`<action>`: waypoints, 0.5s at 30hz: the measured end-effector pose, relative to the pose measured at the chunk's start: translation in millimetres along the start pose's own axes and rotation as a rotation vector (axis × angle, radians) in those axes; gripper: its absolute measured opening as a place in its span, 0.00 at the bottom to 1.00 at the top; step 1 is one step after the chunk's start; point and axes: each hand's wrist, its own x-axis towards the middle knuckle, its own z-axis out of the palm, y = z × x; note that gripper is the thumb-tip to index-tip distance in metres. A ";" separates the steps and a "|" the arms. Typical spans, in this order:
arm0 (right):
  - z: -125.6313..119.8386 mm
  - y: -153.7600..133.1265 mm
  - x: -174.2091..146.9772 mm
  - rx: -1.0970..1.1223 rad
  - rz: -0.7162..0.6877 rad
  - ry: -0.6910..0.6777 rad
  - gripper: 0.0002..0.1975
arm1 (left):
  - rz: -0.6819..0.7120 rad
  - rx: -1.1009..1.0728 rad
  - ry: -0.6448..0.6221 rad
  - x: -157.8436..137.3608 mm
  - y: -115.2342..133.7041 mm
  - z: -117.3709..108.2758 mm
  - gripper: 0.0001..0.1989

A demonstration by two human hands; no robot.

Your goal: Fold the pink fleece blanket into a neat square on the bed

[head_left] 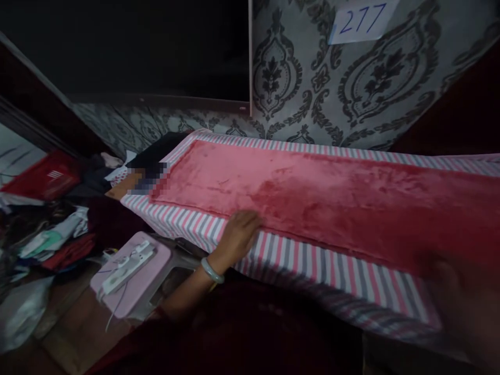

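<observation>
A long red plush mat point(219, 172) lies spread over a pink, grey and white striped cloth point(300, 255) on a long raised surface. My left hand point(240, 234), with a pale bangle point(213, 271) at its wrist, rests on the near edge of the mat. Its fingers are laid forward over the pile, slightly bent, with nothing seen in them. At the far right my right hand point(449, 291) is dark and smeared by motion, close to the mat's near edge. Its fingers cannot be made out. Darker and lighter patches show in the pile.
A pink stool point(156, 281) bears a white power strip point(128, 268) with cords, left of my arm. Heaped clothes point(58, 239) and a red basket point(42, 177) are further left. Behind the mat are a large dark screen point(156, 47) and a patterned wall point(300, 78).
</observation>
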 end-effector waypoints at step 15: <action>109.5 -147.1 4.3 0.331 -0.479 -0.222 0.13 | -0.116 0.081 0.003 -10.7 -88.1 -29.3 0.16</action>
